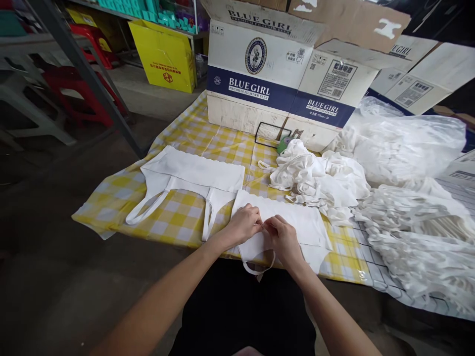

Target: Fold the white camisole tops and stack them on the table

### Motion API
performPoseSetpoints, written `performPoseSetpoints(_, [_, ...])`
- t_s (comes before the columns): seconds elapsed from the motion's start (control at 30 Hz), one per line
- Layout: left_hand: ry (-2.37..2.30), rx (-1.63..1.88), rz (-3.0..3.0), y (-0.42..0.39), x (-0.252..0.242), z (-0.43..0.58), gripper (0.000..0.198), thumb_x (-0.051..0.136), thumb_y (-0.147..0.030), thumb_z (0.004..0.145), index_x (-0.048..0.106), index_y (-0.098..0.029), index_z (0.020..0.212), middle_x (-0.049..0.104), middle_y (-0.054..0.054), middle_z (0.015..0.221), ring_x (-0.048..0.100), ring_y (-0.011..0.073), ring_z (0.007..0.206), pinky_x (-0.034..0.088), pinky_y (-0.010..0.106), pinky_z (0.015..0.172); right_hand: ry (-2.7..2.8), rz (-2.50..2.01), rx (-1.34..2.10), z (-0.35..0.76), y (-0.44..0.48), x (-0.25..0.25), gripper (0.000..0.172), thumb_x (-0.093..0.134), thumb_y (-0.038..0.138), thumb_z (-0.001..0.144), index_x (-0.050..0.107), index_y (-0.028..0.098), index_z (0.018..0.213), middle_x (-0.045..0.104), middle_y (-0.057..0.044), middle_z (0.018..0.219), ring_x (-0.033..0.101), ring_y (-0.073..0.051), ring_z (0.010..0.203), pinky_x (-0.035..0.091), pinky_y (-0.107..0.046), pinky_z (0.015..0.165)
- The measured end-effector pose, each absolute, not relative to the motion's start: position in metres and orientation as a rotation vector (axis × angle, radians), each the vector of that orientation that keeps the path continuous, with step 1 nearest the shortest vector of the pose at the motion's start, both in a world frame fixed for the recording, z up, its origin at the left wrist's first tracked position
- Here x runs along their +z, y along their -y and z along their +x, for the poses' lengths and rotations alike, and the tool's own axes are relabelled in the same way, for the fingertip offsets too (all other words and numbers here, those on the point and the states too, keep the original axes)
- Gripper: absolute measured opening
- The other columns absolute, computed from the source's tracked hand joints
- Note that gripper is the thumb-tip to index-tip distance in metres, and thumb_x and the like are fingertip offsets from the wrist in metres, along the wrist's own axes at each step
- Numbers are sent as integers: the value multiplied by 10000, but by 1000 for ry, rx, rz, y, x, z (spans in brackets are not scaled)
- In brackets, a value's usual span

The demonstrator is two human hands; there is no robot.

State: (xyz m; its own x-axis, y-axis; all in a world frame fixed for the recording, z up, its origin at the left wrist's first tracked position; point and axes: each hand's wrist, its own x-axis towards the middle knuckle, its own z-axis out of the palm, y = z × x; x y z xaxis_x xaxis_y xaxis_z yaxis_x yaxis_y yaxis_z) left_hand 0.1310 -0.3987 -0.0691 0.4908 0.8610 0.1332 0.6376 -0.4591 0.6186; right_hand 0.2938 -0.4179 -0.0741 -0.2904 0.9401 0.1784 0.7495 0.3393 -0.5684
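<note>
A white cloth bag [297, 222] lies flat on the yellow checked cloth [178, 212] right in front of me. My left hand [243, 225] and my right hand [284, 240] meet over its near edge, fingers pinched together on the fabric where a strap loop [258, 267] hangs off the edge. What sits between the fingertips is too small to make out. A second white bag [193, 173] with long straps lies spread flat to the left.
A crumpled heap of white bags [319, 178] sits to the right, with clear plastic wrap [404, 143] and stacked white bundles [419, 232] beyond. Blue Girl cardboard boxes [274, 74] stand behind. A metal post [85, 74], plastic stools and a yellow box [165, 57] stand at left.
</note>
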Motion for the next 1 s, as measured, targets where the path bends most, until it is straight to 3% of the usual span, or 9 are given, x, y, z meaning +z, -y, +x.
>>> performPoseSetpoints(0.17, [-1214,692,2170,399,-76,129,148,557,-223,822,638,-178,708,596,10,793,492,166,847,419,288,763,2267,-1516,306,300,422,-78,247,389,139,871,553,181,691,495,-10,689,451,-123,574,299,-235,535])
performPoseSetpoints(0.43, [-1190,676,2150,398,-76,128,145,559,-215,819,635,-177,702,591,5,798,488,158,853,421,273,753,2095,-1482,521,295,419,-72,193,435,184,863,589,179,747,532,-6,715,503,-120,609,360,-222,584])
performPoseSetpoints(0.67, [-1237,642,2191,398,-76,130,199,582,-212,806,574,-159,614,564,9,767,484,157,819,413,283,748,2108,-1454,508,291,415,-78,209,427,167,854,604,182,744,554,-15,726,506,-122,612,372,-226,589])
performPoseSetpoints(1.0, [-1182,692,2149,400,-75,128,166,533,-171,818,633,-179,686,583,7,785,489,157,847,423,282,774,2346,-1417,204,296,420,-78,267,369,160,895,582,190,738,527,-27,713,482,-147,651,339,-243,597])
